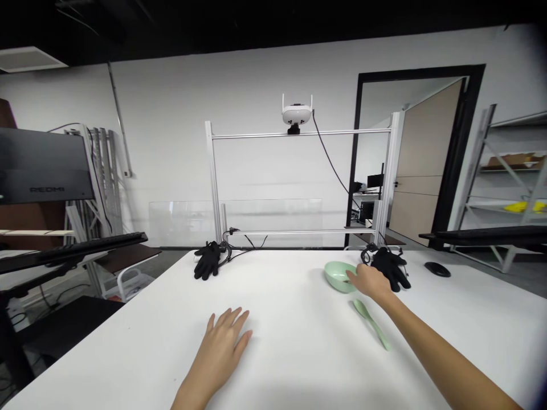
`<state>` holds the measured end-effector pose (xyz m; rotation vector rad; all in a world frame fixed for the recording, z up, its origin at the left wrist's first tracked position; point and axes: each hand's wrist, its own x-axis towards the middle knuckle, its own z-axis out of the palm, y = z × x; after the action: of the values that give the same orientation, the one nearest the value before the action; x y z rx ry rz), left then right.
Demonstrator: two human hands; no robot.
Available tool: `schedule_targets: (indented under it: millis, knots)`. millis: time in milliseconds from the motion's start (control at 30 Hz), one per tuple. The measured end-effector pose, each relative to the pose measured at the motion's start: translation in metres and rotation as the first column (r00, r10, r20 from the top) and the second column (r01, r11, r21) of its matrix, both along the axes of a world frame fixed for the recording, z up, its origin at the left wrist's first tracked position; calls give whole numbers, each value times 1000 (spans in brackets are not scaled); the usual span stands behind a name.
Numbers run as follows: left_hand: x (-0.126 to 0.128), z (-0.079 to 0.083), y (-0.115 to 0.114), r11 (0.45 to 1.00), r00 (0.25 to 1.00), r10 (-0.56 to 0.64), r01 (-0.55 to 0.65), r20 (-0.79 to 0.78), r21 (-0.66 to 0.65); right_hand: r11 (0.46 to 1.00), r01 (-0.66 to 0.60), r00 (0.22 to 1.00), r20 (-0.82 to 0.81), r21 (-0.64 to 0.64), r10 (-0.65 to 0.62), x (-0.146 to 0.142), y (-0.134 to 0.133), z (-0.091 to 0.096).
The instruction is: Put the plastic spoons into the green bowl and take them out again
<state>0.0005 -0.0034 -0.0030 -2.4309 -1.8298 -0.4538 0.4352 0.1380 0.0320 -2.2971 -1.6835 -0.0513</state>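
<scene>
A light green bowl (335,277) stands on the white table right of centre. My right hand (371,280) is closed at the bowl's right rim, with the thumb reaching over its inside; the other fingers are mostly hidden. A small dark patch shows inside the bowl by the thumb, too small to name. In front of the bowl lies a light green spoon (371,323), its handle pointing toward me and to the right, apart from my hand. My left hand (220,347) rests palm down over the table at left, fingers spread and holding nothing.
Black gloves with cables lie at the table's back, one at left (208,261) and one at right (390,267), close behind my right hand. A black mouse (437,269) is farther right. A metal frame (299,232) bearing a white device (297,114) rises behind the table (282,341).
</scene>
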Motion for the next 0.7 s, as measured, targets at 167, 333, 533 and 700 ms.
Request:
schedule_targets:
  millis: [167, 333, 533, 700]
  knots:
    - [-1, -1, 2, 1000, 1000, 4, -4, -5, -7, 989, -107, 994, 9, 101, 107, -4, -49, -2]
    - [0, 0, 3, 1000, 1000, 0, 0, -9, 2, 957, -203, 979, 8, 206, 206, -7, -90, -22]
    - [0, 0, 2, 1000, 1000, -5, 5, -1, 3, 938, -226, 972, 5, 262, 233, -4, -114, -52]
    - [-1, -4, 2, 999, 1000, -18, 18, 11, 26, 927, -237, 970, 16, 290, 243, -2, -125, -68]
